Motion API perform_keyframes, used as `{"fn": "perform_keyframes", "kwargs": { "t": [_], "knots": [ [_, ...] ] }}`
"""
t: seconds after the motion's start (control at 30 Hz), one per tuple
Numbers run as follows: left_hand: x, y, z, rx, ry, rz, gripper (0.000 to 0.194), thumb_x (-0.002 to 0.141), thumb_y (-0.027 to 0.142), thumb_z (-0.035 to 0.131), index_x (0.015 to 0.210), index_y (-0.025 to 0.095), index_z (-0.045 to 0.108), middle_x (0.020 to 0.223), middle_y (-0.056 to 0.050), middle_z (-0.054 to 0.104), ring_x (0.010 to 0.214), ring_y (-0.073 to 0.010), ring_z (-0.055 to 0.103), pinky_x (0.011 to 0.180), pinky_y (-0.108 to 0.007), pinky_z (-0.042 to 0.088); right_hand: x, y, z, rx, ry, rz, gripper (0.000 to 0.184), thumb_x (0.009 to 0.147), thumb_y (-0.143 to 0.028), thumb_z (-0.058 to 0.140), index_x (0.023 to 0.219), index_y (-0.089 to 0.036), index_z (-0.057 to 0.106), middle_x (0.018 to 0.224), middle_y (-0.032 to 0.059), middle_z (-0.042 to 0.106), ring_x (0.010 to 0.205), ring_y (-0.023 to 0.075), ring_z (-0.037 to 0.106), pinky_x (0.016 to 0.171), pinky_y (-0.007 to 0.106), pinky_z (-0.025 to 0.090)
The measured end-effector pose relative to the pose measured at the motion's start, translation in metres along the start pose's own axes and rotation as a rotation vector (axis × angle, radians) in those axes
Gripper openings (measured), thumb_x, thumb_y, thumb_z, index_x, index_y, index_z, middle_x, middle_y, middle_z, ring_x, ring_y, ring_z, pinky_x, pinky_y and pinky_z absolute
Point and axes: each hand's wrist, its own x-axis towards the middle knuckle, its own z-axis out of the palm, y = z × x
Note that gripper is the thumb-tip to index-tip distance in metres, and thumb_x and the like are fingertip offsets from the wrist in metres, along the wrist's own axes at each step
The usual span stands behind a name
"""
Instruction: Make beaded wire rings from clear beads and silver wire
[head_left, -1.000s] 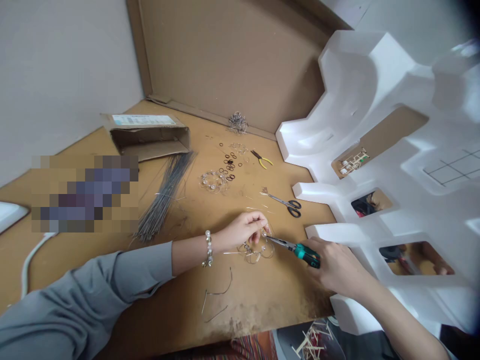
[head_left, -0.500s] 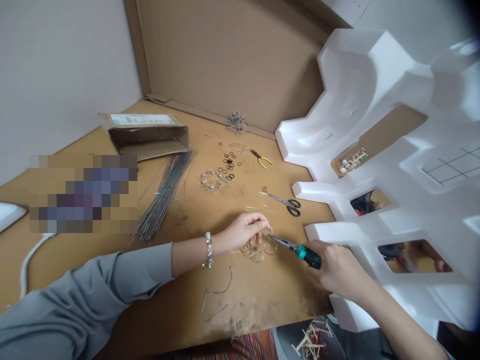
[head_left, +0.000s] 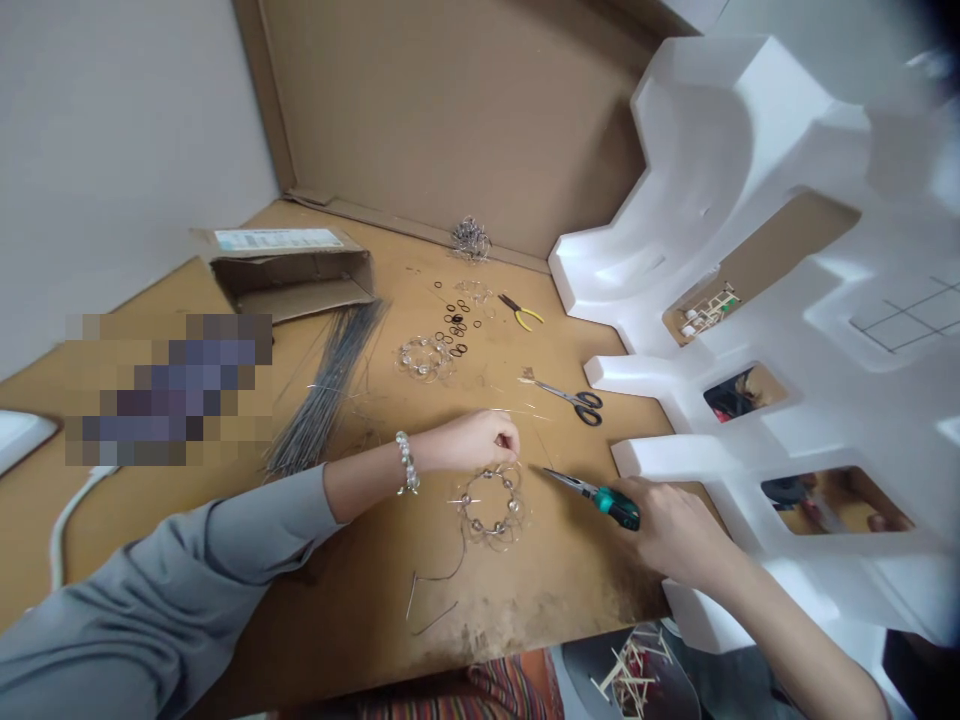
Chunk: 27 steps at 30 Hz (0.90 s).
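Pliers [head_left: 611,503] sit clasped in the right hand [head_left: 671,530]; left hand [head_left: 476,440] curls beside a beaded ring [head_left: 513,506] near the front edge of the surface [head_left: 555,590], pinch unclear.

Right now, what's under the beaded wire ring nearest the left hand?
Tan tabletop shows through the middle of the beaded wire ring; anything directly beneath the ring itself is covered and can't be seen.
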Motion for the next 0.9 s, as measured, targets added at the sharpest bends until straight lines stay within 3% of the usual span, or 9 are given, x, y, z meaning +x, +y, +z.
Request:
{"fn": "perform_keyframes", "kwargs": {
  "t": [0.13, 0.23, 0.4, 0.5, 0.63, 0.7, 0.8, 0.9],
  "knots": [
    [0.002, -0.006, 0.004, -0.004, -0.014, -0.010, 0.012, 0.072, 0.018, 0.054, 0.072, 0.016, 0.065, 0.074, -0.001, 0.060, 0.067, -0.0114, 0.052, 0.060, -0.021, 0.037, 0.006, -0.003, 0.012, -0.068, 0.025, 0.084, 0.022, 0.077, -0.035, 0.049, 0.093, -0.022, 0.057, 0.086, 0.0059, 0.065, 0.072, 0.0209, 0.062, 0.057, 0.028, 0.032],
    [0.001, -0.004, 0.000, 0.031, 0.002, -0.016, 0.013, 0.075, 0.023, 0.053, 0.075, 0.016, 0.064, 0.074, -0.001, 0.061, 0.066, -0.0120, 0.053, 0.060, -0.021, 0.037, 0.011, -0.013, 0.027, -0.097, 0.101, 0.103, 0.028, 0.082, -0.041, 0.045, 0.095, -0.019, 0.056, 0.090, 0.0087, 0.062, 0.083, 0.0230, 0.060, 0.057, 0.028, 0.035],
    [-0.005, 0.017, -0.020, 0.309, 0.090, -0.062, 0.019, 0.079, 0.030, 0.050, 0.075, 0.016, 0.062, 0.074, -0.003, 0.062, 0.064, -0.0140, 0.054, 0.059, -0.024, 0.035, 0.014, -0.026, 0.054, -0.137, 0.268, 0.081, 0.036, 0.087, -0.043, 0.039, 0.105, -0.015, 0.054, 0.097, 0.0114, 0.059, 0.094, 0.0263, 0.055, 0.068, 0.032, 0.040],
    [-0.017, 0.034, -0.034, 0.549, -0.014, -0.110, 0.023, 0.079, 0.032, 0.051, 0.071, 0.015, 0.063, 0.064, -0.006, 0.061, 0.058, -0.0160, 0.053, 0.056, -0.026, 0.033, 0.016, -0.027, 0.060, -0.091, 0.341, 0.056, 0.042, 0.089, -0.044, 0.037, 0.115, -0.015, 0.052, 0.104, 0.0126, 0.059, 0.097, 0.0269, 0.053, 0.077, 0.037, 0.041],
    [-0.043, 0.040, -0.037, 0.649, -0.109, -0.167, 0.037, 0.078, 0.039, 0.051, 0.051, 0.015, 0.060, 0.051, -0.007, 0.056, 0.050, -0.0165, 0.051, 0.054, -0.027, 0.034, 0.028, -0.034, 0.048, 0.110, 0.403, -0.055, 0.041, 0.089, -0.043, 0.038, 0.115, -0.015, 0.055, 0.109, 0.0121, 0.060, 0.100, 0.0250, 0.052, 0.084, 0.037, 0.040],
    [-0.058, 0.036, -0.030, 0.633, -0.135, -0.185, 0.040, 0.077, 0.042, 0.053, 0.048, 0.015, 0.059, 0.050, -0.007, 0.056, 0.049, -0.0168, 0.052, 0.053, -0.027, 0.034, 0.040, -0.047, 0.036, 0.247, 0.356, -0.135, 0.033, 0.091, -0.036, 0.037, 0.107, -0.018, 0.059, 0.103, 0.0082, 0.064, 0.095, 0.0201, 0.056, 0.081, 0.031, 0.041],
    [-0.074, 0.026, -0.012, 0.653, -0.132, -0.229, 0.044, 0.080, 0.050, 0.049, 0.055, 0.016, 0.064, 0.055, -0.009, 0.061, 0.053, -0.0193, 0.055, 0.054, -0.028, 0.036, 0.061, -0.077, 0.018, 0.319, 0.266, -0.239, 0.025, 0.088, -0.032, 0.040, 0.093, -0.023, 0.063, 0.096, 0.0025, 0.067, 0.089, 0.0167, 0.060, 0.074, 0.027, 0.041],
    [-0.082, 0.017, 0.003, 0.632, -0.096, -0.227, 0.038, 0.081, 0.045, 0.049, 0.062, 0.017, 0.066, 0.062, -0.010, 0.064, 0.058, -0.0205, 0.058, 0.057, -0.028, 0.038, 0.081, -0.107, 0.007, 0.238, 0.189, -0.298, 0.022, 0.085, -0.033, 0.044, 0.085, -0.024, 0.063, 0.090, 0.0023, 0.068, 0.085, 0.0178, 0.061, 0.067, 0.026, 0.040]
  ]
}}
